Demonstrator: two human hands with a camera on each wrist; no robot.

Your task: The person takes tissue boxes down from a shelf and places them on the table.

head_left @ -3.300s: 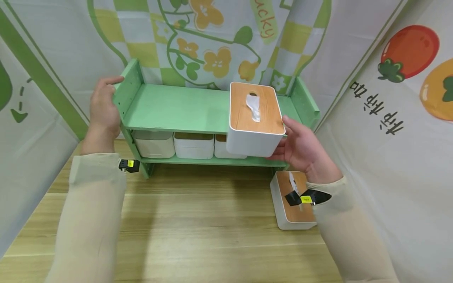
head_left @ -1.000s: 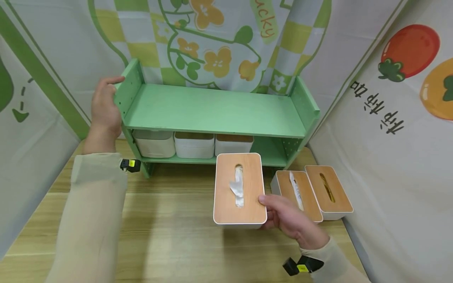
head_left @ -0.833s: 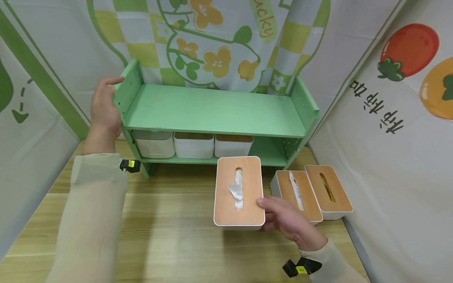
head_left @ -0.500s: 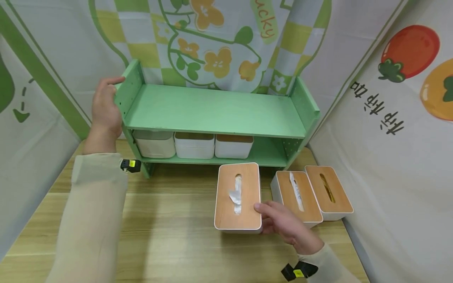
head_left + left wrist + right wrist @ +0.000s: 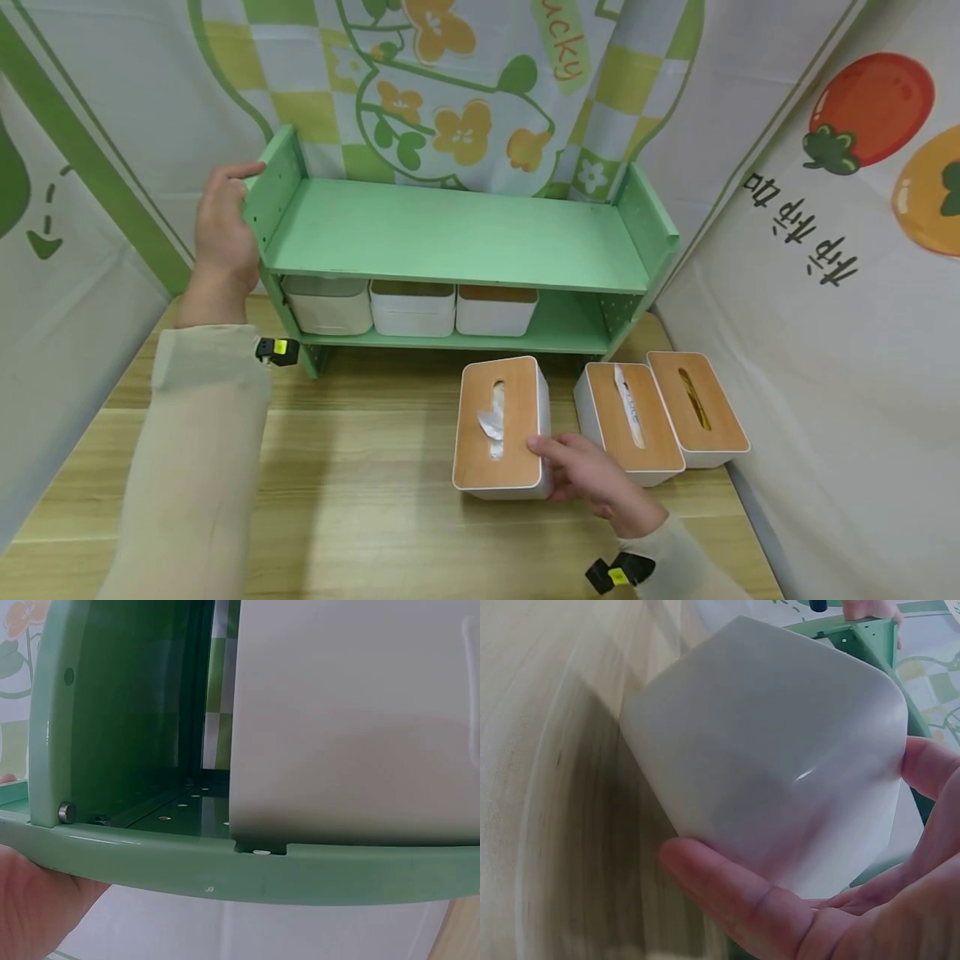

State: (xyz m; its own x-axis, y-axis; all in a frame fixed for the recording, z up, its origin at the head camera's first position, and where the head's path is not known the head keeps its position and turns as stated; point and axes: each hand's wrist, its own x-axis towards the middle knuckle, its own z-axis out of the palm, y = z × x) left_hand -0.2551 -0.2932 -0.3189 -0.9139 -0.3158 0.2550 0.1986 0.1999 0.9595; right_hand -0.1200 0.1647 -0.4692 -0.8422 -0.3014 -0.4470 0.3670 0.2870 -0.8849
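Observation:
In the head view a white tissue box with a wood-grain lid and a white tissue in its slot is low over the wooden tabletop, in front of the green shelf. My right hand grips its right side, thumb on the lid's edge. The right wrist view shows the box's white walls between thumb and fingers; whether its base touches the table I cannot tell. My left hand holds the shelf's left side panel; part of that hand appears beside the green panel in the left wrist view.
Two more wood-lidded tissue boxes, one with white tissue and one with a dark slot, stand side by side at the right. On the lower shelf sit a cream box and two white boxes. Printed cloth walls surround the table.
My right hand has brought the tissue box down from before the upper shelf to low over the tabletop. Over the last second it sank slightly and turned a little. My left hand stayed put.

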